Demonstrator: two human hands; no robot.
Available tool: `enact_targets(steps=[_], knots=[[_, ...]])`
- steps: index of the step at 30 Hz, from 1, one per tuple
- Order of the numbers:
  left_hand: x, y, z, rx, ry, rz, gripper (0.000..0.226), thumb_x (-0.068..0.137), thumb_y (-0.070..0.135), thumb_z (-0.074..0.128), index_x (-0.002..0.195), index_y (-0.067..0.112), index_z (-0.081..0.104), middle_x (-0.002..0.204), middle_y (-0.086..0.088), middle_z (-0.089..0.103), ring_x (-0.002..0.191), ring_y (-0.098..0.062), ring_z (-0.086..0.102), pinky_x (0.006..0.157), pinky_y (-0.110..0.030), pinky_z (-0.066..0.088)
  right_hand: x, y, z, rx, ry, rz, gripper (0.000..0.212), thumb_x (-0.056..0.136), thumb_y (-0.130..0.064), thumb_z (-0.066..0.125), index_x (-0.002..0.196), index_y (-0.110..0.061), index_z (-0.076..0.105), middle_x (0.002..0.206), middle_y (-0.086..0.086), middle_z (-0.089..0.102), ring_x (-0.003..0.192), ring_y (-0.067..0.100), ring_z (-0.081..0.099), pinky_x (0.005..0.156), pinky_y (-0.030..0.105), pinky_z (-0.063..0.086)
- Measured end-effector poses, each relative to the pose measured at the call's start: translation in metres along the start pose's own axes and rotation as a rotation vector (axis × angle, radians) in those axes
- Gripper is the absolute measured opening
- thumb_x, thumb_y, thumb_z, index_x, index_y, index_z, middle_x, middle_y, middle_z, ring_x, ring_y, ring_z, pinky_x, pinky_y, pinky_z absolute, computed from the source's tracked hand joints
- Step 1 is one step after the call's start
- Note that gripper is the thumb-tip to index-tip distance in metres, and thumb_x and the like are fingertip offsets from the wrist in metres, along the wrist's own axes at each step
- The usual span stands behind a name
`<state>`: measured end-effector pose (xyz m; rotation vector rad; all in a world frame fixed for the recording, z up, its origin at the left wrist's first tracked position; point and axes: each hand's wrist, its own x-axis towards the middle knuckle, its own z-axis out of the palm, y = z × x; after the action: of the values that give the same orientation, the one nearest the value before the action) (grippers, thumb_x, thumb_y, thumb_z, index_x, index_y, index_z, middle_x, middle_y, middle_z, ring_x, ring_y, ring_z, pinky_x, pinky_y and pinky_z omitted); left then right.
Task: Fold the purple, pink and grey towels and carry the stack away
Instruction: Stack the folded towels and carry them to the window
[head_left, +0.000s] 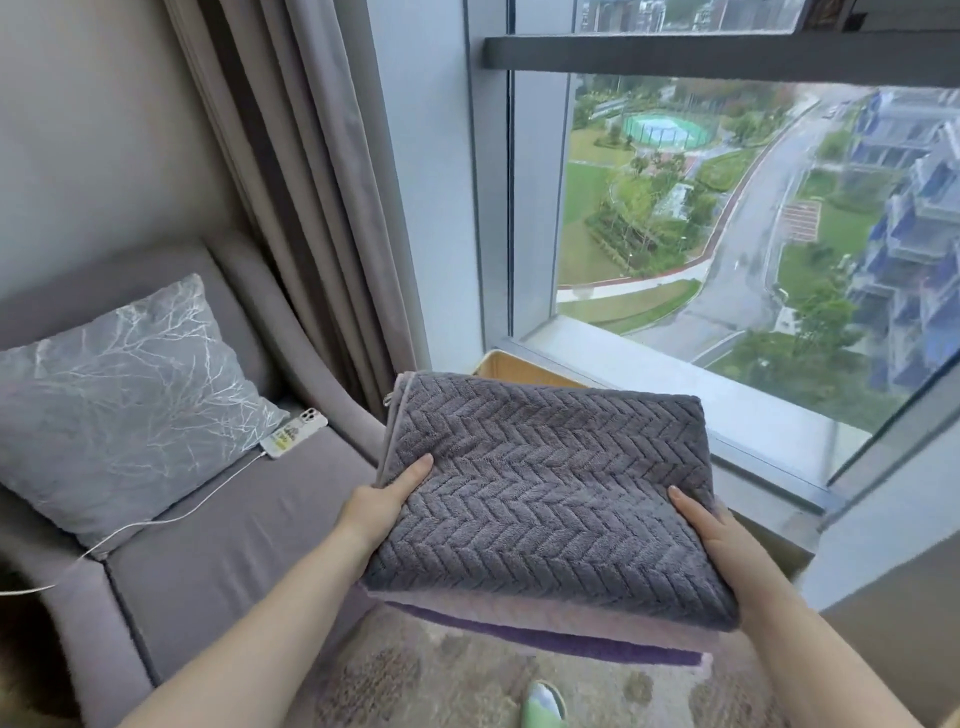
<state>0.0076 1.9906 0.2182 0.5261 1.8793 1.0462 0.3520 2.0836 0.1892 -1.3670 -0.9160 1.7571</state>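
A folded stack of towels hangs in the air in front of me, above the rug. The grey towel (545, 488) with a herringbone weave lies on top. Under it show the edge of the pink towel (519, 616) and, lowest, the purple towel (571, 647). My left hand (382, 504) grips the stack's left side, thumb on top of the grey towel. My right hand (727, 540) grips the right side the same way, its fingers hidden beneath the stack.
A grey armchair (218, 530) stands at the left with a patterned cushion (124, 405) and a phone (293, 433) on a white cable. A wooden box (519, 370) sits below the window sill (701, 384). A fluffy rug (441, 675) and a slipper (543, 706) lie below.
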Motion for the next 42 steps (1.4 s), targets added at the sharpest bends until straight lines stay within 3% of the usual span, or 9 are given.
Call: enact_targets(steps=[5,10,15,19,23,25,27,32,42], knots=[[0.111,0.084,0.017,-0.011,0.025,0.047,0.100,0.032,0.077,0.075,0.107,0.011,0.069,0.103,-0.006,0.072,0.097,-0.024,0.067,0.099,-0.039,0.049,0.120,-0.059,0.030,0.004,-0.016,0.003,0.053,0.079,-0.038,0.071,0.126,-0.027,0.049,0.109,0.012,0.070,0.087,0.030,0.072,0.065,0.036,0.058],[0.202,0.159,0.023,0.024,0.031,0.075,0.100,0.033,0.082,0.073,0.101,0.009,0.071,0.098,-0.004,0.074,0.095,-0.023,0.068,0.098,-0.039,0.049,0.212,-0.126,0.060,-0.016,-0.016,-0.059,0.048,0.080,-0.036,0.070,0.123,-0.028,0.051,0.109,0.006,0.070,0.086,0.021,0.072,0.058,0.029,0.057],[0.307,0.215,0.040,0.044,-0.026,0.094,0.095,0.033,0.080,0.074,0.096,0.009,0.073,0.093,-0.005,0.075,0.091,-0.022,0.070,0.097,-0.039,0.050,0.297,-0.162,0.086,-0.047,0.022,-0.103,0.063,0.072,-0.042,0.073,0.128,-0.026,0.051,0.116,0.003,0.068,0.095,0.021,0.070,0.073,0.031,0.055],[0.391,0.245,0.062,0.082,-0.113,0.077,0.094,0.032,0.080,0.076,0.098,0.013,0.071,0.093,-0.004,0.075,0.089,-0.022,0.070,0.095,-0.040,0.052,0.359,-0.166,0.098,0.018,0.120,-0.097,0.048,0.082,-0.032,0.069,0.126,-0.024,0.052,0.111,0.003,0.070,0.089,0.018,0.071,0.063,0.027,0.057],[0.461,0.274,0.082,0.144,-0.178,0.075,0.094,0.036,0.081,0.075,0.102,0.015,0.070,0.093,-0.002,0.075,0.087,-0.021,0.071,0.088,-0.036,0.054,0.405,-0.173,0.108,0.089,0.184,-0.047,0.027,0.085,-0.026,0.068,0.110,-0.030,0.059,0.104,0.004,0.073,0.091,0.024,0.071,0.072,0.036,0.058],[0.488,0.284,0.093,0.180,-0.235,0.078,0.089,0.039,0.081,0.074,0.100,0.016,0.071,0.086,0.001,0.076,0.080,-0.018,0.072,0.076,-0.029,0.055,0.426,-0.173,0.107,0.116,0.220,-0.016,0.028,0.085,-0.024,0.068,0.110,-0.031,0.058,0.107,0.006,0.072,0.095,0.029,0.070,0.085,0.046,0.055],[0.509,0.291,0.104,0.222,-0.271,0.077,0.086,0.043,0.080,0.072,0.100,0.017,0.070,0.087,-0.001,0.076,0.081,-0.018,0.072,0.077,-0.029,0.055,0.443,-0.174,0.108,0.144,0.249,0.013,0.035,0.085,-0.021,0.068,0.116,-0.029,0.056,0.109,0.009,0.071,0.097,0.032,0.069,0.087,0.051,0.053],[0.558,0.275,0.126,0.265,-0.311,-0.006,0.096,0.038,0.083,0.069,0.105,0.014,0.068,0.099,-0.009,0.074,0.094,-0.028,0.069,0.097,-0.044,0.050,0.490,-0.164,0.104,0.148,0.268,0.095,0.031,0.085,-0.020,0.068,0.108,-0.036,0.055,0.103,0.006,0.072,0.088,0.027,0.072,0.067,0.039,0.058],[0.662,0.238,0.175,0.353,-0.405,-0.146,0.079,0.050,0.070,0.075,0.104,0.013,0.066,0.097,-0.007,0.075,0.086,-0.022,0.071,0.083,-0.035,0.055,0.583,-0.100,0.100,0.188,0.425,0.188,0.033,0.086,-0.008,0.066,0.112,-0.026,0.058,0.100,0.006,0.073,0.089,0.027,0.071,0.077,0.042,0.057]])
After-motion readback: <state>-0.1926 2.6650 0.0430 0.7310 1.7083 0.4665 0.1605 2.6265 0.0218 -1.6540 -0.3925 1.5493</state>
